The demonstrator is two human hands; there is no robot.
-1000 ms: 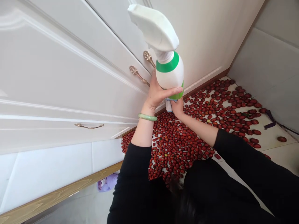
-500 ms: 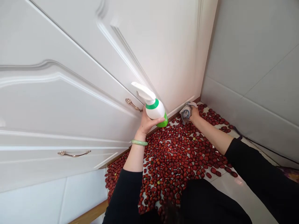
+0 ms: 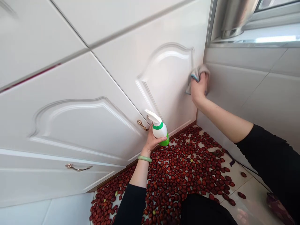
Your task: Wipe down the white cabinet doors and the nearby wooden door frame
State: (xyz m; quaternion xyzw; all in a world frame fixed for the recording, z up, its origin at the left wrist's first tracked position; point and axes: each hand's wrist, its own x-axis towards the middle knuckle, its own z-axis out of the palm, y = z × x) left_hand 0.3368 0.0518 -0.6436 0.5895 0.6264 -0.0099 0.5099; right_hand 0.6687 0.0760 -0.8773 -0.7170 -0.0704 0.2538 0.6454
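My left hand (image 3: 152, 140) is wrapped round a white and green spray bottle (image 3: 160, 130), held in front of the cabinet near the door handles. A pale green bangle (image 3: 144, 158) circles that wrist. My right hand (image 3: 199, 87) grips a bunched grey cloth (image 3: 202, 69) with a blue edge, pressed to the right side of the white cabinet door (image 3: 168, 75), close to the wall corner. The cloth is slightly blurred, and the fingers partly hide it.
Many dark red dates (image 3: 178, 168) cover the floor below my arms. Metal handles (image 3: 78, 167) stick out from the cabinet fronts. A tiled wall (image 3: 234, 81) stands at right, beneath a sill with a metal cylinder (image 3: 236, 18). A dark cord (image 3: 246, 166) runs along the wall's foot.
My right hand has moved the cloth up from the bottom of the cabinet door to its right side. The view has tilted upward; my left hand still holds the spray bottle.
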